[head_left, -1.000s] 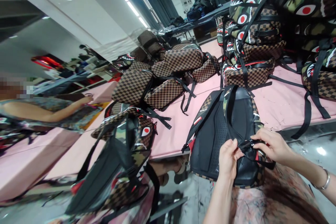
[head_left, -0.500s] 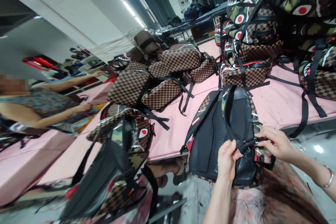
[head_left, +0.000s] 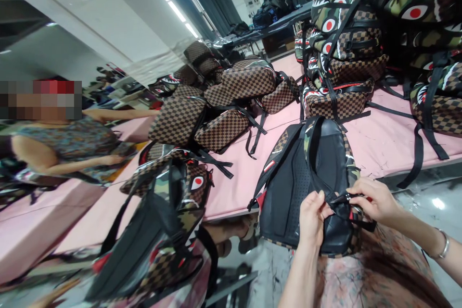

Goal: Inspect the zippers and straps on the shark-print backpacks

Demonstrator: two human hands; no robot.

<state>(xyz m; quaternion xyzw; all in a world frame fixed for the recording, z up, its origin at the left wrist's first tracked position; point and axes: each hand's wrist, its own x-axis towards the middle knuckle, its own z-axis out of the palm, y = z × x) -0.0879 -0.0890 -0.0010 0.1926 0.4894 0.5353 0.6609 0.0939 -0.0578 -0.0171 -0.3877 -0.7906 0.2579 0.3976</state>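
A person's left hand (head_left: pixel 311 219) pinches a black webbing strap (head_left: pixel 319 179) on a black-backed, brown-checkered backpack (head_left: pixel 298 180) beside a pink-covered table (head_left: pixel 229 195); the right hand (head_left: pixel 375 198) grips what appears to be a small dark tool (head_left: pixel 347 197).

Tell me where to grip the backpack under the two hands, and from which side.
Probably by the upper part of the shoulder strap nearer the right hand, from above at the far end of the backpack. The back panel faces up, and that strap seems to bow clear of it, giving an easy hold. Lower down, the left hand is in the way.
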